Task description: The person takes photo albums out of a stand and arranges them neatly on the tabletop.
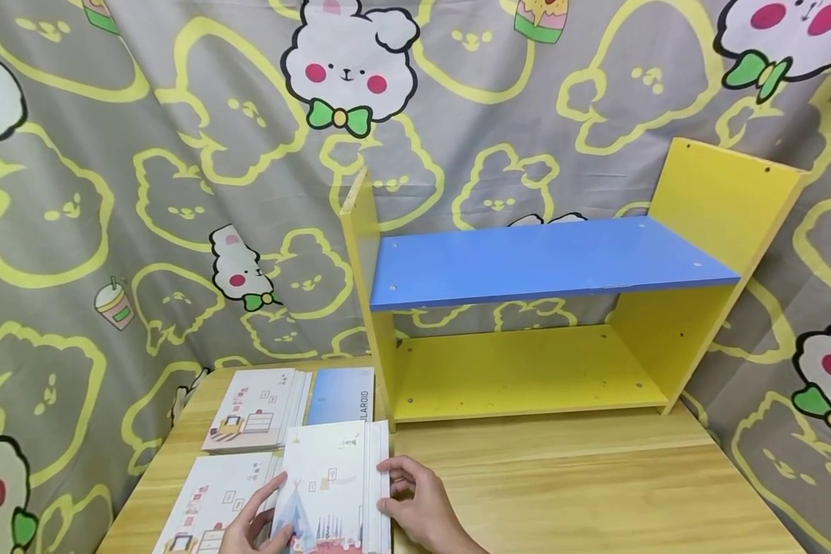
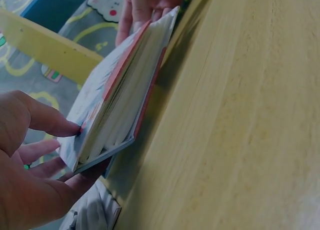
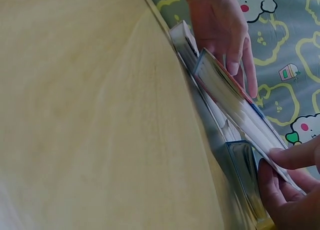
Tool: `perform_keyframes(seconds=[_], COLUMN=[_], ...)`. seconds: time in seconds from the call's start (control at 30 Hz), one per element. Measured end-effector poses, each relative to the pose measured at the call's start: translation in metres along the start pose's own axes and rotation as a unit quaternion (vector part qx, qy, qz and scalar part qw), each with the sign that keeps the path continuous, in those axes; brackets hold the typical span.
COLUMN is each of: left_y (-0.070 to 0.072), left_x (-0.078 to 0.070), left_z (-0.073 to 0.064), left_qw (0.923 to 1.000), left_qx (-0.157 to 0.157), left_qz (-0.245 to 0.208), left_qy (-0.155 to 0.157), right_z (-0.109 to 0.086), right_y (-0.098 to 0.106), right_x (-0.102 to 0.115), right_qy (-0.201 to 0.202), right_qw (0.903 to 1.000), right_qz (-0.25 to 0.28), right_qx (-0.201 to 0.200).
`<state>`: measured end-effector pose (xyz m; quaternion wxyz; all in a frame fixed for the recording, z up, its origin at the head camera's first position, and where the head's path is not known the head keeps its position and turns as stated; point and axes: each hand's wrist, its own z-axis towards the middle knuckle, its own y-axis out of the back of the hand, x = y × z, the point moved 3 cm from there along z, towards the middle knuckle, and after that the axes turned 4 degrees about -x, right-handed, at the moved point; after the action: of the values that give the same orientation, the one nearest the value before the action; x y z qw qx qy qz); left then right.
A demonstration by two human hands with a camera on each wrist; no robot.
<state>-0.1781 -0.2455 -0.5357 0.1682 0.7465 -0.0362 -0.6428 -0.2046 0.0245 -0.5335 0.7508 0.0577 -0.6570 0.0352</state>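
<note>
Both hands hold a thick white-covered book point(image 1: 327, 481) with a tent drawing on its cover, tilted a little above the table. My left hand point(image 1: 258, 522) grips its left side, thumb on the cover and fingers beneath, as the left wrist view shows at the page edges point(image 2: 122, 97). At the spine side, my right hand point(image 1: 422, 500) pinches the book between thumb and fingers. Similar white books lie to the left, one at the back point(image 1: 252, 408) and one nearer point(image 1: 211, 496). A blue book point(image 1: 339, 391) lies behind the held one, partly covered by it.
A yellow shelf unit with a blue middle board point(image 1: 547, 258) stands at the back right of the wooden table point(image 1: 582, 477). Its left side panel point(image 1: 362, 246) rises close beside the blue book. A patterned curtain point(image 1: 152, 192) hangs behind.
</note>
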Motion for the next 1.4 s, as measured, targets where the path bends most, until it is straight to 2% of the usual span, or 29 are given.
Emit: perform_keyframes(seconds=[0.23,0.47,0.7,0.87,1.0,1.13,1.3,1.4], left_y=[0.0,0.003,0.003,0.007,0.011,0.013,0.013,0.013], left_x=[0.002,0.014,0.012,0.015,0.016,0.017,0.016,0.016], left_z=[0.004,0.007,0.008,0.009,0.008,0.006,0.004,0.002], left_qw=[0.9993,0.9973,0.9924,0.9919,0.9901,0.9878,0.988,0.9881], left_qx=[0.019,0.03,0.039,0.07,0.102,0.116,0.127,0.116], left_qz=[0.031,0.057,0.109,0.097,0.094,0.103,0.088,0.101], left_qy=[0.01,0.035,0.041,0.042,0.024,0.005,0.01,0.005], right_z=[0.002,0.002,0.004,0.003,0.002,0.004,0.006,0.006], right_y=[0.0,-0.001,-0.002,-0.003,-0.002,-0.001,0.001,0.001], right_x=[-0.002,-0.005,-0.009,-0.012,-0.012,-0.01,-0.008,-0.009], right_qy=[-0.002,-0.007,-0.013,-0.018,-0.013,0.001,0.011,0.011], right_qw=[0.9997,0.9993,0.999,0.9986,0.998,0.9968,0.9954,0.9948], right_qz=[-0.022,-0.037,-0.041,-0.047,-0.055,-0.07,-0.079,-0.084], right_qx=[-0.005,-0.002,0.008,0.018,0.028,0.04,0.052,0.057])
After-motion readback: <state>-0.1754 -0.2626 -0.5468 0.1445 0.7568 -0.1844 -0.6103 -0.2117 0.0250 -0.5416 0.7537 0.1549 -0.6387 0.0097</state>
